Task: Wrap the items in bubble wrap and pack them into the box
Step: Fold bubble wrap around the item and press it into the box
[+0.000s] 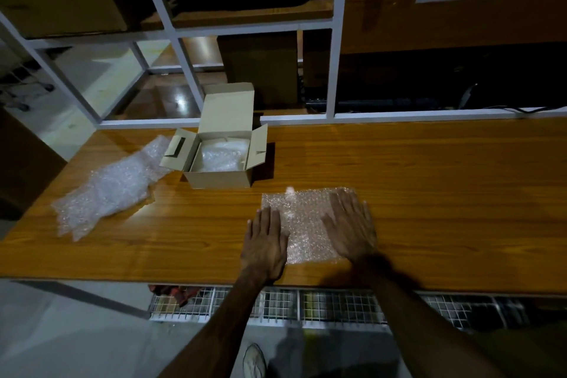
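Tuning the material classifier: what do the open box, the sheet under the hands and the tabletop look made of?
Box: plain tan cardboard, matte; folded flaps with cut slots.
Sheet: clear plastic bubble wrap; rows of small glinting bubbles, wood showing through.
Tabletop: orange-brown wood grain with a sheen; could be laminate or veneer, hard to tell.

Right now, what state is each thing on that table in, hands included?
Box: open, flaps up, bubble wrap inside.
Flat bubble wrap sheet: spread on the table, pressed by both hands.
Loose bubble wrap: crumpled, lying left of the box, untouched.
Left hand: open, flat on the sheet's left edge.
Right hand: open, flat on the sheet's right side.
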Demonstrator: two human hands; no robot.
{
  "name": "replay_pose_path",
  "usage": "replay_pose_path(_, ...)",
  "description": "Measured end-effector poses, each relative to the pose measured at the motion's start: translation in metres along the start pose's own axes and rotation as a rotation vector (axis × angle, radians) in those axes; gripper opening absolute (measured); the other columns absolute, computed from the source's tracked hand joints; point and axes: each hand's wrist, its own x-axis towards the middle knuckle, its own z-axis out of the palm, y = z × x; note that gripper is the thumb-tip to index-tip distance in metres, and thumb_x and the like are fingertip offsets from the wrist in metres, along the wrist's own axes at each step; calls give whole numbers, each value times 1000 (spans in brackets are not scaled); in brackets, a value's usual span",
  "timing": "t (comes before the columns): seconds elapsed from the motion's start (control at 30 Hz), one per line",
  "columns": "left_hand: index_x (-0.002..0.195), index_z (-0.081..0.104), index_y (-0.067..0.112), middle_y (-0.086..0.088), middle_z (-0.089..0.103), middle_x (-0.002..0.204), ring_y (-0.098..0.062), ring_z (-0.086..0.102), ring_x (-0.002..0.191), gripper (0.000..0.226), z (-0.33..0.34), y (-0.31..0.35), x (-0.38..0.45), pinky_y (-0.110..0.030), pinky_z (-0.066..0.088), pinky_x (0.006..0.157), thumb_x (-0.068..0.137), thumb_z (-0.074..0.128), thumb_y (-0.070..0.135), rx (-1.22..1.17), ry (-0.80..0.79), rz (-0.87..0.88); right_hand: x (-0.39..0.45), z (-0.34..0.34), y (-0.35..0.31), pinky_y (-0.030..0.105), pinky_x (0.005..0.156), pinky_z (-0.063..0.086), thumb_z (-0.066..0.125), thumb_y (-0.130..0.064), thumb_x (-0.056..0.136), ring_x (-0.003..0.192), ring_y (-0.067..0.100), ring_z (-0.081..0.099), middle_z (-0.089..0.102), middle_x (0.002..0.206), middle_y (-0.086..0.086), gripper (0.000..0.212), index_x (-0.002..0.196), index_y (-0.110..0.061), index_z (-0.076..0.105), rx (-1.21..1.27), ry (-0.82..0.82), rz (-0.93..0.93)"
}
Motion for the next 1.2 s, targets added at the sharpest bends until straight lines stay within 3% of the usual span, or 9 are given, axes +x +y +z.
replay_pose_path(0.17,165,14,6,-22,9,173,-39,4,161,87,0,2,-10,-53,-5,127,105,8,68,-34,48,-225,-8,-7,26,50,129,-5,5,-52,109,159,22,-9,-9,172,-1,63,166,-25,-2,20,19,10)
replay_pose_path(0.27,116,65,15,-20,61,126,-33,47,126,70,2,6,-14,-57,34,116,95,32,73,-91,232,-401,-24,-3,32,50,130,3,11,-44,106,160,24,10,15,171,0,63,165,-23,21,168,92,30)
replay_pose_path(0.33,84,61,20,-9,58,102,-25,45,105,44,-4,11,-15,-48,41,97,83,52,63,-211,322,-484,-38,3,37,51,129,10,24,-43,102,157,26,22,31,166,1,62,157,-22,41,261,128,55)
replay_pose_path(0.5,79,60,22,-7,57,105,-28,51,107,29,-20,24,-11,-49,39,94,86,68,49,-407,329,-664,-61,7,39,49,126,17,40,-45,98,152,27,33,48,158,-1,56,145,-23,59,327,187,72)
replay_pose_path(0.6,84,58,24,2,68,79,-20,66,76,29,-27,38,-10,-49,59,76,96,65,49,-750,407,-498,-67,7,39,50,123,25,49,-46,97,150,27,37,54,154,-1,51,138,-22,67,336,206,60)
replay_pose_path(0.73,96,50,36,6,65,90,-17,68,73,18,-31,80,-20,-46,62,56,99,59,21,-857,428,-256,-72,1,34,44,109,41,71,-32,95,133,27,47,62,141,-1,33,127,-23,74,333,229,65)
replay_pose_path(1.03,141,58,16,-6,72,128,-18,70,103,41,-13,131,-29,-28,59,89,101,58,19,-802,54,241,-74,-11,48,42,88,48,56,2,96,108,28,50,61,118,2,49,133,-26,71,344,149,-22)
replay_pose_path(1.1,141,61,15,-4,69,136,-11,65,113,45,-6,122,-29,-15,52,96,99,53,1,-854,107,187,-73,-9,51,39,88,47,55,6,97,109,27,52,62,116,1,47,129,-22,73,394,154,1)
replay_pose_path(1.2,134,65,17,0,69,135,-17,67,115,52,7,104,-25,-34,59,98,92,48,-9,-839,296,72,-71,-8,50,34,91,44,56,1,101,113,23,52,63,118,0,37,126,-19,74,435,157,46)
